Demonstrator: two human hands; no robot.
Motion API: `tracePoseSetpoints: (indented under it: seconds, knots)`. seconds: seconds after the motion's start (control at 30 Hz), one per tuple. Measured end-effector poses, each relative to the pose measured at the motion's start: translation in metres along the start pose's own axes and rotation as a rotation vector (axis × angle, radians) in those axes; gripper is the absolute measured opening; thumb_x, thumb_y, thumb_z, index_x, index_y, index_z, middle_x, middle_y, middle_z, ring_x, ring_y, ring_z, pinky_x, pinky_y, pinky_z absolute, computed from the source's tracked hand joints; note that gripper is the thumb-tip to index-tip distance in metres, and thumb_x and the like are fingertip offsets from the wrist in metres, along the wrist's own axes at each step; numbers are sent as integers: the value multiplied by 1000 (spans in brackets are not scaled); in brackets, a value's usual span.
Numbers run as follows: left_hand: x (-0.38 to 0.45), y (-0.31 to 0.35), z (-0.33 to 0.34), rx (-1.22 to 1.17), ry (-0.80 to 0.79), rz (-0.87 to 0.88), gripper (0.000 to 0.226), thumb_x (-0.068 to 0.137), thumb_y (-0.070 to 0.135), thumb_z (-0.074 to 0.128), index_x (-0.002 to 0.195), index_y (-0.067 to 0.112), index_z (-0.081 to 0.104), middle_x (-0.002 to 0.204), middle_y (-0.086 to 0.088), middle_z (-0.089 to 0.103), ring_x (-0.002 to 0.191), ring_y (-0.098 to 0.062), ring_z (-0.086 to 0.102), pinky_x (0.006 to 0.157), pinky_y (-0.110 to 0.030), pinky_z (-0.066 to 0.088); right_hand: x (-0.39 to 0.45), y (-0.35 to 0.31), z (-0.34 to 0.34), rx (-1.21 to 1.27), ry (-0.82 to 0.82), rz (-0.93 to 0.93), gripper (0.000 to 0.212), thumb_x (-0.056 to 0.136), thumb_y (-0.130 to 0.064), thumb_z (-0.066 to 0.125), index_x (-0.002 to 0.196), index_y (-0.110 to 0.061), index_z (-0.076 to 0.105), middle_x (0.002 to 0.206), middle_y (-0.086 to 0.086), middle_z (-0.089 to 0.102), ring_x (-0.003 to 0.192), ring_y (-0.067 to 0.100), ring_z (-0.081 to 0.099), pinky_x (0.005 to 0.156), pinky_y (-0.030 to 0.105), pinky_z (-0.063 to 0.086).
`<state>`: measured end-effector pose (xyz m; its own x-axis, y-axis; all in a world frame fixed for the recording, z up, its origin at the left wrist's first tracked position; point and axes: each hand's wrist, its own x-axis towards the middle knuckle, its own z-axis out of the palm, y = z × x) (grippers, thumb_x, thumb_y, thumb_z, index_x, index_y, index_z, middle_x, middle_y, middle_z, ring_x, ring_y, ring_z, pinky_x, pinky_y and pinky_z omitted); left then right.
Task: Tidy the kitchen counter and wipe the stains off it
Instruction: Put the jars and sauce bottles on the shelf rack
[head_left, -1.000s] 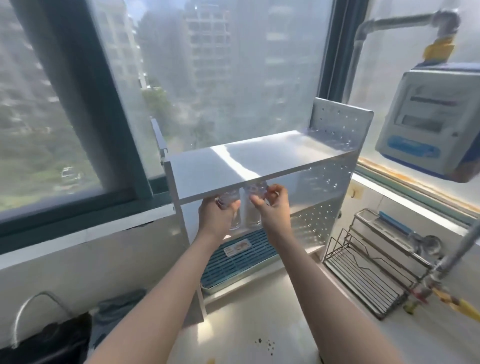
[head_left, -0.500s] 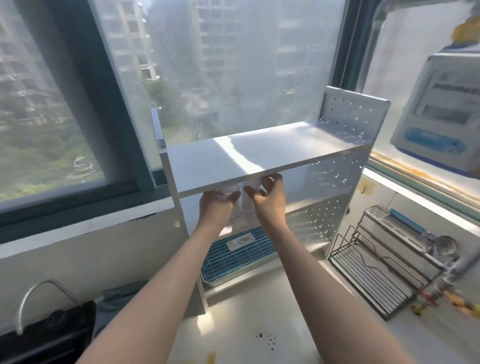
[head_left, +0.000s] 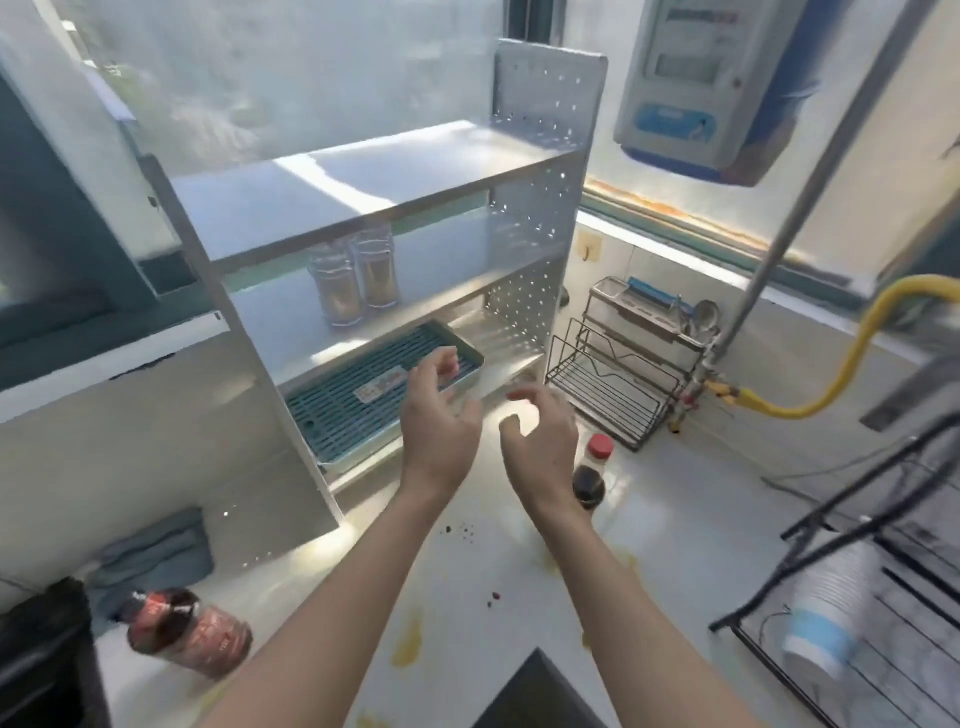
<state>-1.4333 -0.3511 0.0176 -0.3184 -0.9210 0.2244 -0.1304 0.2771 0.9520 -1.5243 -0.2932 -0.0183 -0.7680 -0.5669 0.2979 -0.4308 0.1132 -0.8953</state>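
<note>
A person's two bare hands hang over the counter (head_left: 675, 525) in front of the rack (head_left: 363, 218), both with fingers loosely curled and gripping nothing. The right hand (head_left: 540, 441) partly hides a red-capped bottle (head_left: 592, 470) standing behind it; a second bottle (head_left: 187, 631) lies on its side left of the rack, its label blurred. The view cuts off a dark shape at the bottom edge, too unclear to name. Two jars (head_left: 353, 280) stand side by side on the rack's middle shelf, well above and beyond the left hand (head_left: 441, 415), whose fingertips overlap the teal tray (head_left: 363, 400) on the bottom shelf. Yellow stains (head_left: 408, 642) and dark specks mark the counter below the wrists. Half a second ago both hands were up under the top shelf holding the jars; now they have let go and dropped back.
</note>
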Motion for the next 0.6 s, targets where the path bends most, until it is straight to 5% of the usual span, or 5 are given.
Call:
tracePoseSetpoints:
  seconds: [0.13, 0.27, 0.33, 0.47, 0.6]
  knots:
    - [-23, -27, 35, 49, -298, -66, 57, 82, -2, 60, 134, 20, 52, 121, 4, 62, 115, -7, 59, 101, -36, 52, -11, 45, -33, -278, 108, 132, 40, 76, -4, 62, 110, -25, 67, 134, -5, 50, 128, 17, 37, 95, 36, 25]
    - [-30, -49, 53, 84, -387, -142, 61, 82, -1, 60, 139, 18, 51, 125, 3, 62, 119, -8, 58, 102, -37, 50, -6, 76, -50, -252, 81, 298, 65, 81, -15, 69, 141, -18, 45, 143, 2, 46, 134, 22, 39, 109, 45, 31]
    - [-30, -58, 58, 95, -391, -176, 60, 82, -2, 59, 138, 18, 51, 125, 2, 62, 119, -9, 58, 101, -36, 51, -2, 88, -53, -126, 41, 396, 62, 86, -18, 71, 142, -14, 44, 127, 0, 56, 118, 19, 52, 101, 32, 38]
    - [-24, -72, 56, 112, -365, -206, 58, 83, -4, 57, 136, 17, 53, 123, 1, 63, 118, -10, 59, 94, -30, 53, -1, 107, -47, -17, -13, 432, 12, 96, -24, 63, 104, -16, 59, 77, -13, 61, 86, 18, 64, 74, 27, 39]
    - [-15, -81, 41, 140, -314, -211, 52, 85, -4, 55, 132, 18, 56, 120, 2, 64, 113, -8, 60, 86, -21, 52, -9, 121, -25, 34, -88, 243, 9, 94, -29, 65, 98, -24, 59, 80, -2, 62, 71, 16, 58, 68, 33, 46]
